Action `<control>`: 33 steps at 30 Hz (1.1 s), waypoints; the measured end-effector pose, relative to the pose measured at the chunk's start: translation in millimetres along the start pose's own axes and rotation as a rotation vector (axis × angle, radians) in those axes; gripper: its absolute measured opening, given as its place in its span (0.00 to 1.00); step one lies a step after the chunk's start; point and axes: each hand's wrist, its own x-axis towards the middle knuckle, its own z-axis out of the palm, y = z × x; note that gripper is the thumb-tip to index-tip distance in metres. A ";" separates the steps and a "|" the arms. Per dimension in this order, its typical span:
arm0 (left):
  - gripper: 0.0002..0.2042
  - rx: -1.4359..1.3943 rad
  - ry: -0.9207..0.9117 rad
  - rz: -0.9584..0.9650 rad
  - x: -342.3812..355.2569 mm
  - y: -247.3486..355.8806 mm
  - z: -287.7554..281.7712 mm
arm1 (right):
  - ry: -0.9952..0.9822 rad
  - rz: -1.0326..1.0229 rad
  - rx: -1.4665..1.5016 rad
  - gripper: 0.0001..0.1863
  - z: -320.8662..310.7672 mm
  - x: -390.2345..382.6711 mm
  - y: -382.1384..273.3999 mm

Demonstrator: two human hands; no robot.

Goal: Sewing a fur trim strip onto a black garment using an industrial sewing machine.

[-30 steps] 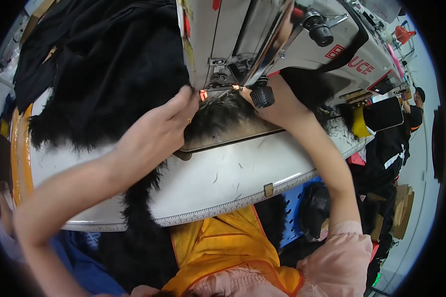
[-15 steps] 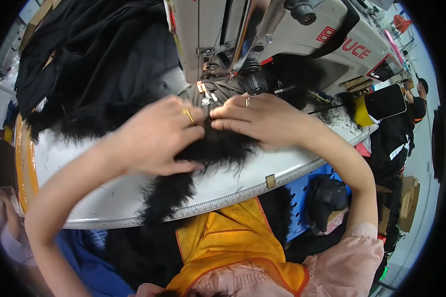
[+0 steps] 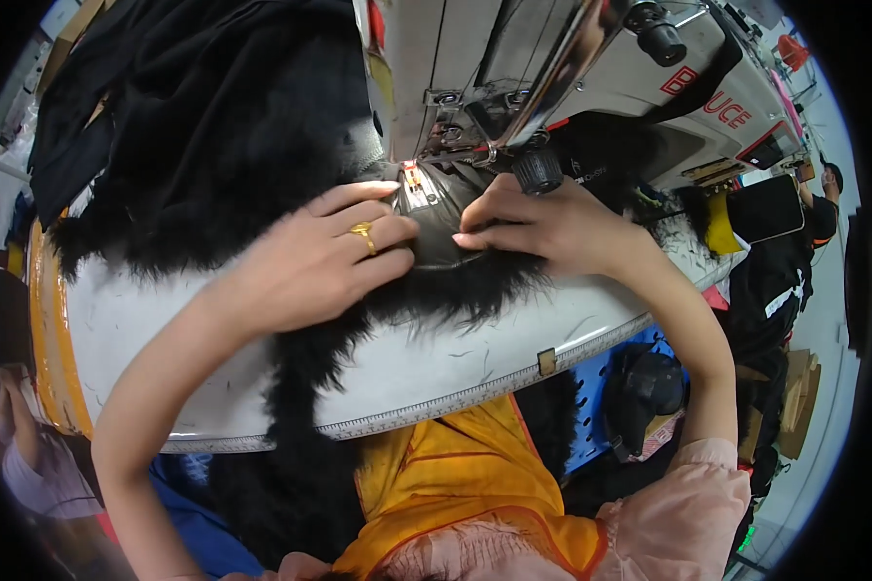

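Note:
A dark, leather-like piece [image 3: 436, 232] edged with black fur [image 3: 455, 298] lies beneath the presser foot [image 3: 412, 176] of a white sewing machine [image 3: 581, 77]. My left hand [image 3: 329, 254], with a gold ring, rests on it left of the foot, fingers spread. My right hand [image 3: 552, 225] presses its fingertips on the piece right of the foot, fingers apart and bent. A strip of fur hangs over the bed's front edge below my left hand. The underside of both hands is hidden.
Black fabric [image 3: 184, 116] is heaped at left. A measuring tape [image 3: 455, 405] runs along the white table's edge. A yellow cloth [image 3: 719, 228], dark tablet-like object [image 3: 765, 208] and blue plastic crate [image 3: 586, 407] sit rightward. Other people [image 3: 819, 208] [image 3: 34, 455] are at both sides.
Both hands have come away from beside the needle area onto the piece in front of the foot and spread their fingers. The leather-like patch and presser foot now show more clearly.

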 end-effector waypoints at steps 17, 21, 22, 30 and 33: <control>0.22 -0.045 -0.137 -0.201 -14.1 -16.8 13.3 | 0.164 0.217 -0.235 0.07 13.9 7.3 14.1; 0.21 0.048 -0.146 -0.163 -14.1 -10.0 11.4 | 0.078 0.206 -0.021 0.15 9.2 4.3 20.5; 0.21 0.042 -0.141 -0.165 -13.3 -10.5 9.7 | 0.097 0.179 -0.050 0.15 10.7 3.6 23.7; 0.19 0.060 -0.018 -0.136 -7.0 -6.9 10.7 | 0.166 0.246 0.097 0.11 17.6 1.5 22.5; 0.20 0.069 -0.060 -0.129 -5.8 -3.1 10.8 | 0.144 0.059 -0.187 0.28 16.5 5.7 21.9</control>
